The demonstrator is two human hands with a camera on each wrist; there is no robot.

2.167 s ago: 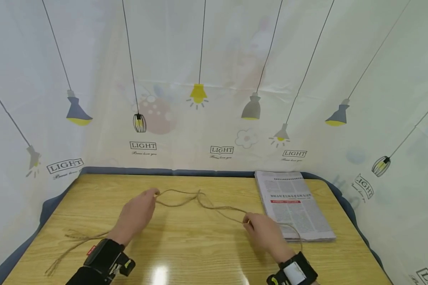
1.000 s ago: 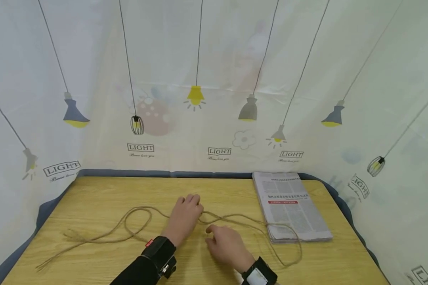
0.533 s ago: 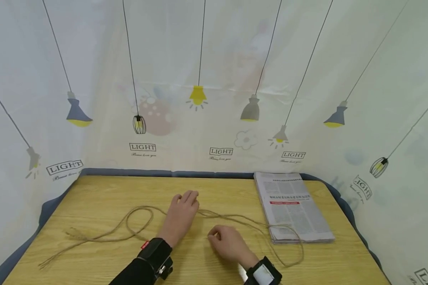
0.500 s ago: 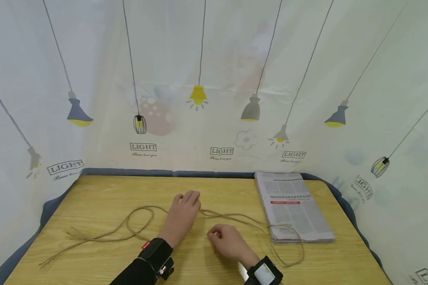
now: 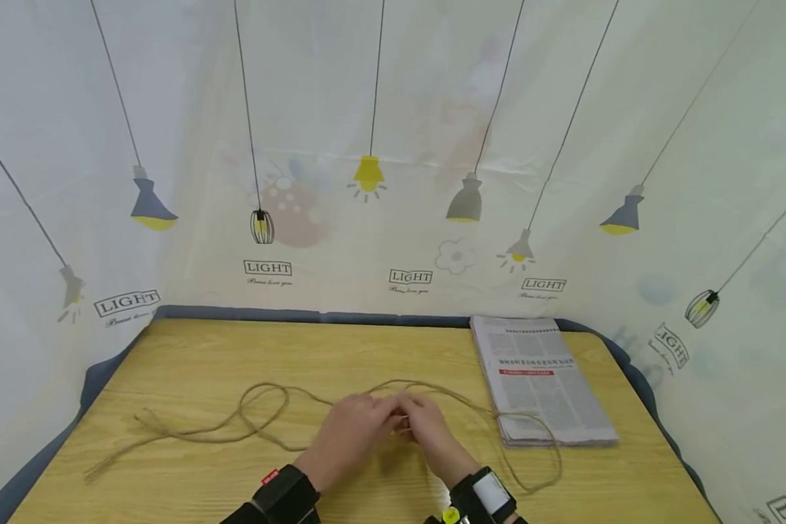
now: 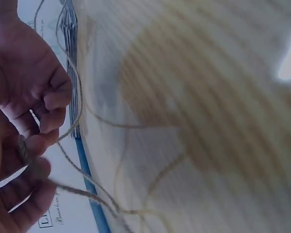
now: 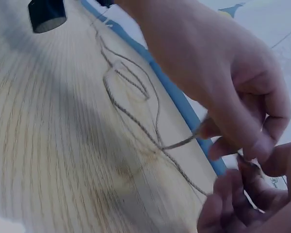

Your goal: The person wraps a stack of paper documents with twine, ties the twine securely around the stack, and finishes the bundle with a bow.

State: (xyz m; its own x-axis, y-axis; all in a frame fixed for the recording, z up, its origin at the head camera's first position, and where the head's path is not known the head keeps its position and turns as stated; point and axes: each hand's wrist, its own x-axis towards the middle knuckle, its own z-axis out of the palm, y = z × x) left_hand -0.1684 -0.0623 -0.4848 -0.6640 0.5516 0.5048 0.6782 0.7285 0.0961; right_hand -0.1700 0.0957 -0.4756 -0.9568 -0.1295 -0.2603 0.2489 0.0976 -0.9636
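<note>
Thin brown twine (image 5: 542, 486) runs in loose loops across the table, with frayed ends at the left. Over the middle of it my left hand (image 5: 348, 440) and right hand (image 5: 435, 437) meet, fingertips close together. In the left wrist view, twine (image 6: 77, 190) passes between the curled fingers of my left hand, and my right hand (image 6: 26, 68) pinches it just above. From the right wrist view, strands of twine (image 7: 136, 124) lead up from the table into both hands. Fingers partly hide where the strands meet.
A stack of newspapers (image 5: 550, 400) lies at the table's right, with a twine loop reaching over its near left corner. Behind the wooden table (image 5: 236, 349) hangs a pale cloth (image 5: 340, 240) printed with lamps.
My hands first held the twine stretched apart, then it lay on the table under my left hand. Now both hands have come together and hold the twine at the middle.
</note>
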